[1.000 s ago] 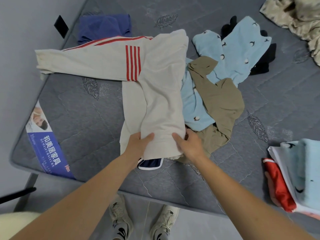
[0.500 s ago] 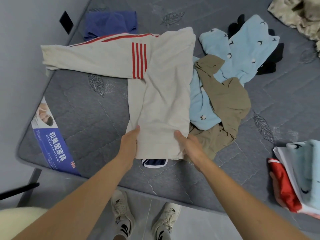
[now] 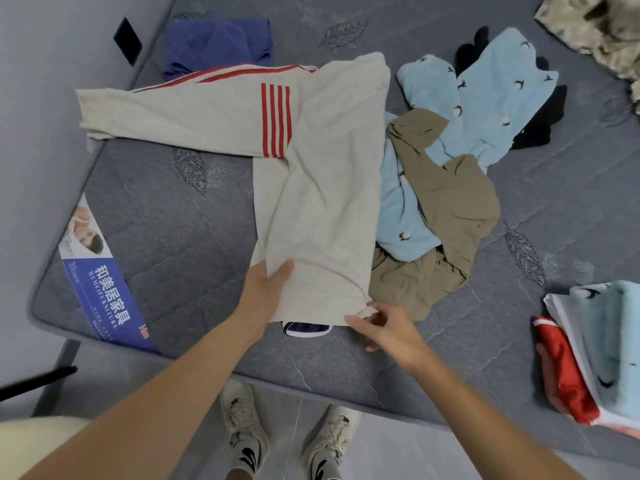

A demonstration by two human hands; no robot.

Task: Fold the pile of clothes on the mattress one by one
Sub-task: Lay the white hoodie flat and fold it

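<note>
A cream sweatshirt with red stripes (image 3: 322, 188) lies on the grey mattress (image 3: 180, 244), its body folded lengthwise and one sleeve stretched out to the left. My left hand (image 3: 266, 292) grips the hem at its near left corner, thumb on top. At the near right corner my right hand (image 3: 384, 327) pinches the hem. A dark navy garment with white trim (image 3: 306, 329) peeks out under the hem. To the right lies the pile: an olive-brown garment (image 3: 450, 216) over a light blue printed one (image 3: 498, 98), with a black piece (image 3: 540, 126) behind.
Folded clothes, light blue on white and red (image 3: 595, 355), are stacked at the right edge. A folded blue garment (image 3: 218, 43) sits at the far left, a camouflage cloth (image 3: 595, 32) at the far right. A blue label (image 3: 104, 289) is on the mattress's near left. My shoes (image 3: 287, 434) stand on the floor below.
My right hand slid down from the sweatshirt's side to its near right hem corner and pinched it. My left hand shifted a little onto the left hem corner.
</note>
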